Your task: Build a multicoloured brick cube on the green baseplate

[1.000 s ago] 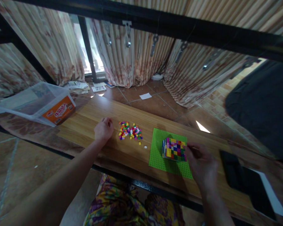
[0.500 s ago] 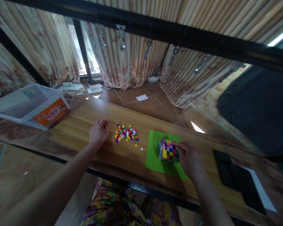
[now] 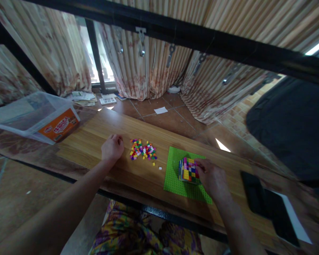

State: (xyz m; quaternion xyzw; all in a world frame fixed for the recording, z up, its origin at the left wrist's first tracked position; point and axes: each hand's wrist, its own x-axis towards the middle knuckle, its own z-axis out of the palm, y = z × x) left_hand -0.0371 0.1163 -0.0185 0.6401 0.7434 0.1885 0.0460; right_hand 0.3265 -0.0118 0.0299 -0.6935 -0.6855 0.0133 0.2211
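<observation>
A small block built of many-coloured toy bricks (image 3: pixel 189 171) stands on the green studded baseplate (image 3: pixel 172 177). My right hand (image 3: pixel 212 179) reaches over the block's right side, its fingertips pinched together at the top far-right part; anything between them is hidden. To the left, a loose pile of tiny coloured bricks (image 3: pixel 143 150) lies on the wooden table. Beside that pile, my left hand (image 3: pixel 112 148) rests on the tabletop with curled fingers, and its inside is out of sight. A yellow brick (image 3: pixel 153 164) and a white brick (image 3: pixel 160 168) lie apart from the pile.
A clear plastic bin (image 3: pixel 34 118) with an orange label stands at the table's left end. Dark flat objects (image 3: pixel 255 194) and a white sheet (image 3: pixel 295 219) lie at the right. A black metal bar (image 3: pixel 175 30) crosses above, before the curtains.
My right fingertips have shifted slightly over the block's top, now bent closer together and covering more of its right side. My left hand stays beside the pile. The view has tilted slightly.
</observation>
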